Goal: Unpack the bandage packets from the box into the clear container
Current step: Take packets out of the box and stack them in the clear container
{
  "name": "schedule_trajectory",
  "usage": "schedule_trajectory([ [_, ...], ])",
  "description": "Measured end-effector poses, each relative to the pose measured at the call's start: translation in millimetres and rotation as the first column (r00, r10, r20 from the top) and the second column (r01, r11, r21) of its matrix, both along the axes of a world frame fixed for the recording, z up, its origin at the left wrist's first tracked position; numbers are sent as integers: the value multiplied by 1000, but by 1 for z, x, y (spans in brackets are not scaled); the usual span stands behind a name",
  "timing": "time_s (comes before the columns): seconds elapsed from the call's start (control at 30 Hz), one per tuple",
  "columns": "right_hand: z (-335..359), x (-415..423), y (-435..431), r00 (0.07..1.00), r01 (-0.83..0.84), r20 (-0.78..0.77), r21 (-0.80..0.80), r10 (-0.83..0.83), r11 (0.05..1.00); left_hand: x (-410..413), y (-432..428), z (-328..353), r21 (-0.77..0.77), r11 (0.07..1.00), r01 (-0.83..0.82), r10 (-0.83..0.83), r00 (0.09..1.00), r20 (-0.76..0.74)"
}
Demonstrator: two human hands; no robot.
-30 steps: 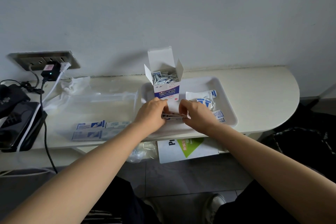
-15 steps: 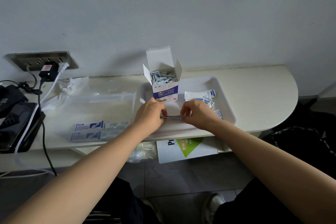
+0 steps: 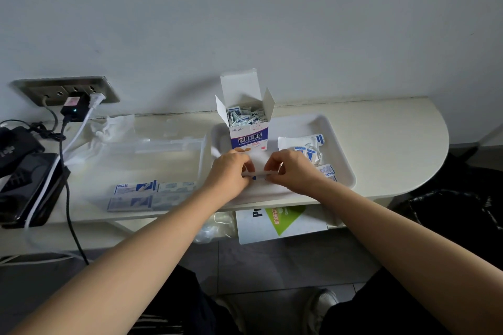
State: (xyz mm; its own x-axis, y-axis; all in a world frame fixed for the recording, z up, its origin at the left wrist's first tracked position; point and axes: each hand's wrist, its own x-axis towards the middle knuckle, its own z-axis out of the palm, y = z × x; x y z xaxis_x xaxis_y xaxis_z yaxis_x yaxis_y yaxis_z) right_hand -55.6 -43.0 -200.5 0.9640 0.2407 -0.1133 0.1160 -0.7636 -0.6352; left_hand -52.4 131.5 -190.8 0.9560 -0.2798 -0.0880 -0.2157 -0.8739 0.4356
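matt white cardboard on the box, a slight sheen on its printed front. paper packets crammed inside. just in front of the box, the held packet looks thin and papery. under the box, a smooth white plastic tray. left of the box, a clear container in see-through plastic, and further left a brushed metal socket plate.

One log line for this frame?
left hand + right hand: pinch bandage packet over white tray | box: open, upright | clear container: loose packets inside
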Motion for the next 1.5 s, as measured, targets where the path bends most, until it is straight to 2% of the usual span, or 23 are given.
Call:
schedule_trajectory([
  [0.43, 7, 0, -7, 998, 14, -62, 9, -14, 1000, -3, -4, 8, 22, 999, 32, -31, 998, -47],
  [0.57, 20, 0, -8, 998, 44, -37, 86, -41, 995, -1, 0, 26, -34, 999, 19, -22, 997, -71],
  [0.73, 45, 4, 9, 999, 3, 30, 277, -11, 961, 5, 22, 66, -125, 991, -51, 41, 996, -79],
  [0.9, 56, 4, 51, 996, -67, 81, 391, 38, 918, 8, 72, 89, -100, 989, -106, 92, 986, -138],
  [1.17, 61, 7, 108, 993, -109, 82, 421, 81, 901, -8, 133, 93, -146, 960, -240, 228, 969, -96],
  [1.37, 66, 11, 147, 977, -182, 153, 255, 146, 950, -15, 162, 92, -7, 975, -222, 222, 975, -5],
  [1.5, 66, 16, 171, 986, -157, 99, 241, 136, 958, -19, 186, 83, 7, 963, -269, 269, 963, 25],
])
